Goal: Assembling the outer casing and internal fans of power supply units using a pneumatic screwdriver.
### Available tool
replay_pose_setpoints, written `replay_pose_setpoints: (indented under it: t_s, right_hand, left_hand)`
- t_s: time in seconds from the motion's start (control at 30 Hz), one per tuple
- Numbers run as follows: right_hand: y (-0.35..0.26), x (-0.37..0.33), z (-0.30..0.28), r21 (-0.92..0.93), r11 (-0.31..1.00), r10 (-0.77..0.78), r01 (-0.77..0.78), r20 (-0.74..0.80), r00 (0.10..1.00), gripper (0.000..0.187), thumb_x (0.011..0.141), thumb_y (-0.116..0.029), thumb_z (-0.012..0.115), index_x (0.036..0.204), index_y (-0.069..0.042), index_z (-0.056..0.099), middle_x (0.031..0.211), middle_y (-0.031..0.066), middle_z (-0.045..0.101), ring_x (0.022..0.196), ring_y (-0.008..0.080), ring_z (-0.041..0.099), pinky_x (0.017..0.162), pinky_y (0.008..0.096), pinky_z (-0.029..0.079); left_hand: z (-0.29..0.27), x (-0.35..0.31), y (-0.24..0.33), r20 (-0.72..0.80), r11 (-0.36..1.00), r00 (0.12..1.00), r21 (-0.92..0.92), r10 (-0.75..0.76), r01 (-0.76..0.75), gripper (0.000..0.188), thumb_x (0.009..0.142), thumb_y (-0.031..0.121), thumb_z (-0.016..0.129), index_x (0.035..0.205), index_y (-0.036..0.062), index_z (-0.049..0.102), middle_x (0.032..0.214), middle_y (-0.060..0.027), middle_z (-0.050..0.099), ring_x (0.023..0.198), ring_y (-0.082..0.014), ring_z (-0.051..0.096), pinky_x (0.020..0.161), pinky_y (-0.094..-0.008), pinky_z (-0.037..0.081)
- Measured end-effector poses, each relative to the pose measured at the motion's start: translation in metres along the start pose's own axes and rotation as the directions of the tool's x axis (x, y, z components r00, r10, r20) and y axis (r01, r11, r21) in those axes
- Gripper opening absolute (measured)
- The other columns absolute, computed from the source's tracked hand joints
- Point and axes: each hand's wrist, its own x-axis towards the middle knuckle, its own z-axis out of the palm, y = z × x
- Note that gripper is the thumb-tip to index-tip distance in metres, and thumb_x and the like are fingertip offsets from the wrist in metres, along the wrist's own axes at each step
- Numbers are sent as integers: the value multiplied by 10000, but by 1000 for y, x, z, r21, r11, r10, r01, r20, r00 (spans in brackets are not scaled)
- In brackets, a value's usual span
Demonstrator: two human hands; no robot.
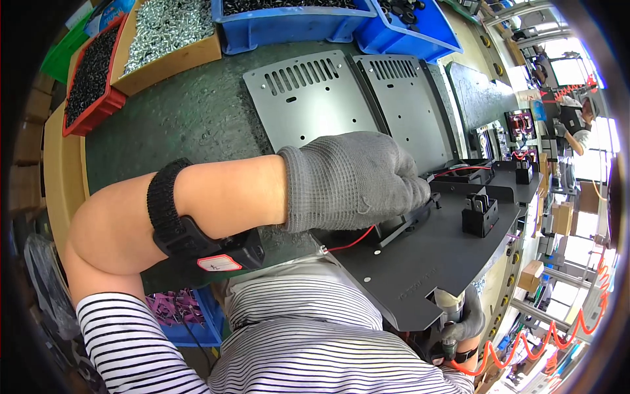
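Striped cloth of my shirt (295,348) fills the lower centre, nearest the camera. Bare and banded, my left forearm (226,190) crosses from the left edge. Left hand (357,180), grey-gloved, rests over the black metal panel (413,269) at centre right; its fingers are curled, but the fingertips are hidden and I cannot tell whether they clamp anything. Right hand (471,320), also gloved, at lower right: fingers wrapped round a hand tool (451,316) with a red coiled hose (462,368).

Panel carries an upright black socket box (480,220); a red wire (354,245) runs by its near edge. Work surface: dark green bench top (184,134), visibly scuffed. Two slotted grey plates (315,111) lie at upper centre.

Upper left holds a red bin (100,115) of black fasteners and a cardboard tray (172,67) of silver ones; blue bins (295,31) stand along the top. Beneath the bench, lower left, a blue crate (197,339) contains purple pieces.

Room, right edge: bright windows (569,72), cartons (530,276) and another person (577,128).
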Motion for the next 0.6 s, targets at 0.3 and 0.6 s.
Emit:
replay_pose_setpoints:
  t_s: [0.3,0.6]
  right_hand:
    - [0,9,4,138,984,-123,113,63,990,955,437,-355,908,1158,93,472,878,100,626,727,166,597,634,264,462]
    - [-8,17,1,-99,975,-191,200,94,977,829,481,-243,877,1168,33,504,780,35,599,682,101,534,637,257,435]
  left_hand:
    - [4,3,0,20,998,998,35,53,-54,387,915,348,490,1021,8,640,883,-155,655,837,-252,620,782,-351,476]
    - [17,0,2,36,998,999,-63,21,-19,376,927,340,475,1037,16,631,875,-132,642,831,-232,602,768,-327,465]
